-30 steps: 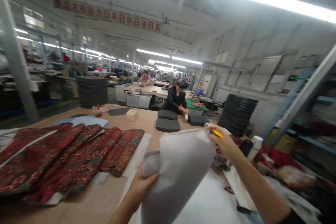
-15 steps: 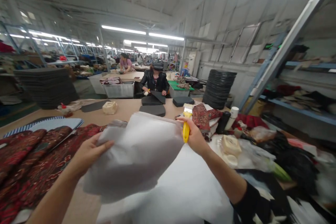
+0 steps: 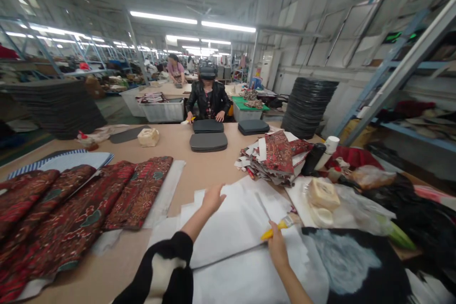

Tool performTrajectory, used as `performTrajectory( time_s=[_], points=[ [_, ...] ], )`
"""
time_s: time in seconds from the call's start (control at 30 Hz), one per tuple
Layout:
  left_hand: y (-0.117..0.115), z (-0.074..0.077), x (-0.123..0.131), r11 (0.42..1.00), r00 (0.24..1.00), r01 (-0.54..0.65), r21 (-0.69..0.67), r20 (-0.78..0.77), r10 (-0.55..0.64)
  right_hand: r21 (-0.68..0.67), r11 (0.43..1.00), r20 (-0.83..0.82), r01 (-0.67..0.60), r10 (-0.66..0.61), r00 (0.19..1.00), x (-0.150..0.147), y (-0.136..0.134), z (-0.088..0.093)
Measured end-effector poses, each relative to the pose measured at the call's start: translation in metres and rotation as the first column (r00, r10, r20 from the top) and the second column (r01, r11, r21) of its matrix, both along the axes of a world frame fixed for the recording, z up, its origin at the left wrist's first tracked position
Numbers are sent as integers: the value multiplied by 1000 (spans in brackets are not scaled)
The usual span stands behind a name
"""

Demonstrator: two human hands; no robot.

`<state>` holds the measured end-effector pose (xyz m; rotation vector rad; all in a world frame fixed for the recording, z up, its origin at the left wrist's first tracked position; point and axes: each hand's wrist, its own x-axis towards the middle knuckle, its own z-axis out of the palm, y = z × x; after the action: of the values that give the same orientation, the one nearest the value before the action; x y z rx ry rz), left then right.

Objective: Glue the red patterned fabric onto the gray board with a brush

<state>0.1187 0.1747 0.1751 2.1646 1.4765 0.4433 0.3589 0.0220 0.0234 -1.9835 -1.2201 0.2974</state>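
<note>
My left hand (image 3: 213,199) rests on a stack of white sheets (image 3: 235,218), its fingers stretched out and the thumb apart. In my right hand (image 3: 278,247), closed round the yellow handle, is a flat paintbrush (image 3: 280,228); its bristles point to the right. That hand is low over the near part of the sheets, beside a dark gap running between two layers. Right of the brush lies a black sheet (image 3: 388,266) with a whitish smear across it.
Folded red patterned fabric (image 3: 121,190) covers the left side. A pile of patterned pieces (image 3: 278,152), a white bottle (image 3: 327,149) and a wrapped yellowish block (image 3: 322,194) sit right. Across the table (image 3: 167,145), a co-worker (image 3: 208,97) sits behind dark oval pads (image 3: 208,141).
The white sheets I held up between both hands now lie flat on the table. My left hand has moved right onto them; my right hand has come lower with the paintbrush.
</note>
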Motion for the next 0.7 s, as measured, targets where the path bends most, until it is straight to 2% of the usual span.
performTrajectory(
  time_s=[0.07, 0.17, 0.27, 0.33, 0.4, 0.5, 0.6, 0.7],
  points=[
    [-31, -38, -23, 997, 998, -30, -75, -50, 26, -77, 997, 178, -31, 45, 983, 8, 2, -13],
    [-71, -89, -74, 976, 975, -181, -120, -149, 163, -153, 982, 384, -111, 163, 909, -2, 12, -13],
    [-99, -133, -111, 890, 867, -449, -78, -281, 412, -294, 945, 435, -145, 267, 860, -30, 26, -8],
    [-113, -152, -119, 840, 825, -533, -104, -283, 489, -376, 917, 452, -134, 308, 837, -47, 31, -7],
    [-124, -162, -116, 812, 817, -566, -142, -227, 530, -410, 896, 476, -168, 368, 799, -57, 33, -8],
    [-136, -162, -104, 769, 787, -617, -168, -123, 605, -416, 869, 467, -268, 457, 757, -57, 33, -12],
    [-149, -159, -101, 720, 735, -673, -172, -44, 677, -378, 856, 385, -354, 493, 781, -47, 34, -16],
    [-165, -157, -107, 699, 703, -693, -180, 49, 710, -301, 861, 297, -410, 493, 818, -37, 36, -16]
  ],
)
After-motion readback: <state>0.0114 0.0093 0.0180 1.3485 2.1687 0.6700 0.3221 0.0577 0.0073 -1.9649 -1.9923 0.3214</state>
